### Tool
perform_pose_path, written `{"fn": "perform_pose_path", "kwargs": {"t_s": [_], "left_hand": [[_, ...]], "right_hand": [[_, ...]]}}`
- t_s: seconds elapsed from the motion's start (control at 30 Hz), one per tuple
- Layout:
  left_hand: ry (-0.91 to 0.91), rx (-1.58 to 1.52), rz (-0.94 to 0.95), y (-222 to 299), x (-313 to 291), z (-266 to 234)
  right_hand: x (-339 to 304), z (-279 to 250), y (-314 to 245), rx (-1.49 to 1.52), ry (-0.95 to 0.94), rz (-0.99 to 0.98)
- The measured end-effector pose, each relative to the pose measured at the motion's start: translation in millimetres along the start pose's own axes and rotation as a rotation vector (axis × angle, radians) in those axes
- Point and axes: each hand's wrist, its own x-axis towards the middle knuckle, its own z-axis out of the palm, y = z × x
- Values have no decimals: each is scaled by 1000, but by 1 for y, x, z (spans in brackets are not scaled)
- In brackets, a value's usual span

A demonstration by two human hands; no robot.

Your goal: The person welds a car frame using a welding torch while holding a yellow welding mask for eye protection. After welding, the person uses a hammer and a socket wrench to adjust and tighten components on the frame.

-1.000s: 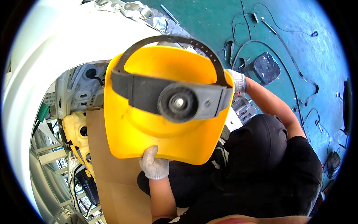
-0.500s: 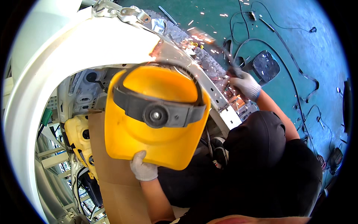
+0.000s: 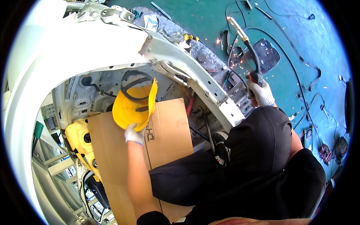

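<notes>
My gloved left hand [image 3: 135, 134] grips the lower edge of a yellow welding face shield [image 3: 129, 114] with a black headband. The shield is tilted, above a cardboard sheet [image 3: 165, 131] inside the white vehicle body [image 3: 75, 48]. On the right, my gloved right hand [image 3: 261, 92] is closed round the handle of a welding torch [image 3: 243, 35]. Its metal nozzle points up and left, away from the panel, above the green floor. Scorched metal with a tiny glow shows at the panel joint [image 3: 144, 47]. Locking pliers [image 3: 170, 71] lie along the inner edge of the frame.
Cables [image 3: 287, 56] snake over the floor at the right, near a dark flat plate [image 3: 268, 54]. Scattered sparks show there. A yellow part [image 3: 80, 140] sits inside the body at the left. My dark-clad knee [image 3: 258, 140] rises between the arms.
The face shield has moved down, farther away, and tilted, uncovering the cardboard and pliers. The torch has lifted up and right, away from the panel. The sparks have thinned.
</notes>
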Motion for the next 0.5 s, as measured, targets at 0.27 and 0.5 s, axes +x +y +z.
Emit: {"fn": "perform_pose_path", "kwargs": {"t_s": [0.27, 0.5], "left_hand": [[-50, 499, 141, -78, 52, 87], [256, 335, 106, -151, 18, 71]], "right_hand": [[3, -4, 17, -316, -8, 20], [1, 7, 25, -438, -12, 33]]}}
